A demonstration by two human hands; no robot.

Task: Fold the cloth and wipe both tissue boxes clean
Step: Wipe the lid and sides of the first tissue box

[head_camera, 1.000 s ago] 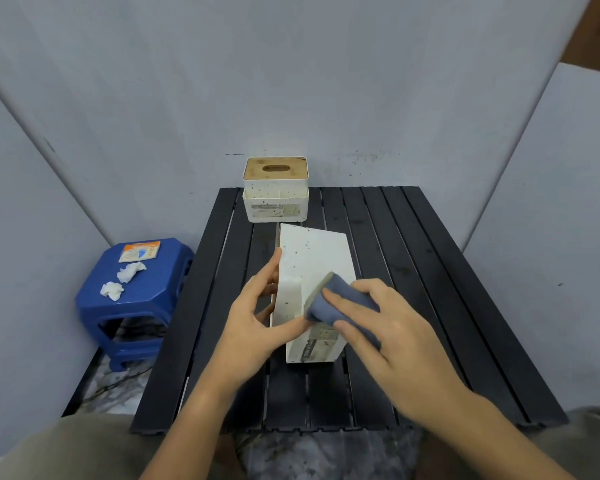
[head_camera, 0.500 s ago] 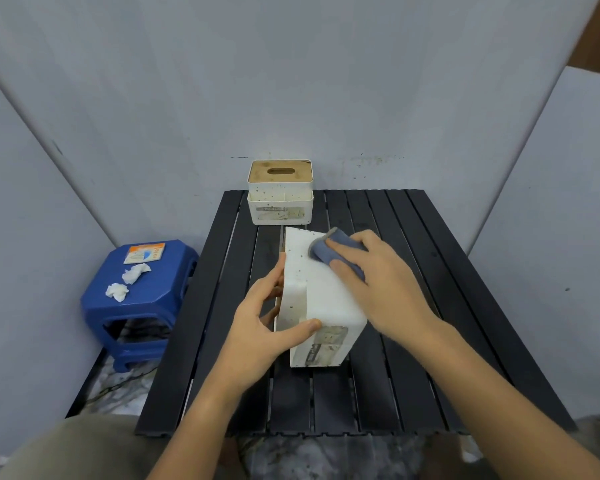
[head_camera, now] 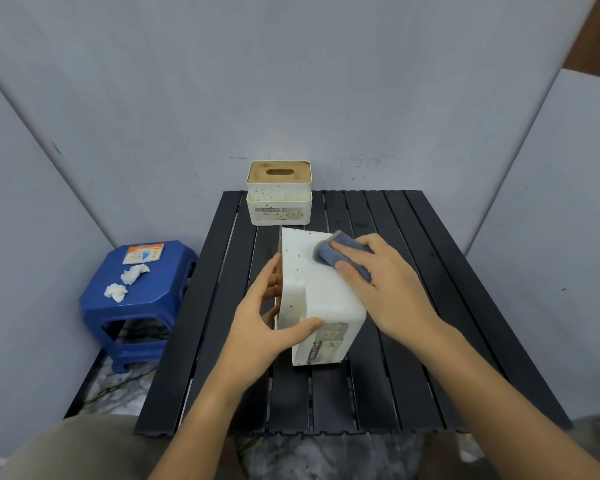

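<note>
A white speckled tissue box point(head_camera: 321, 296) lies tipped on its side in the middle of the black slatted table point(head_camera: 430, 306). My left hand point(head_camera: 260, 327) grips its near left side, thumb across the front edge. My right hand point(head_camera: 385, 275) presses a folded blue-grey cloth point(head_camera: 329, 252) onto the far part of the box's upward face. A second tissue box point(head_camera: 279, 194) with a wooden slotted lid stands upright at the table's far edge, speckled with dirt.
A blue plastic stool point(head_camera: 136, 299) stands left of the table, carrying a small orange card point(head_camera: 143, 253) and two crumpled white tissues point(head_camera: 125, 282). Grey panels wall in the table at the back and on both sides.
My right hand slid the cloth from the box's near end up to its far end. My left hand kept its hold on the box.
</note>
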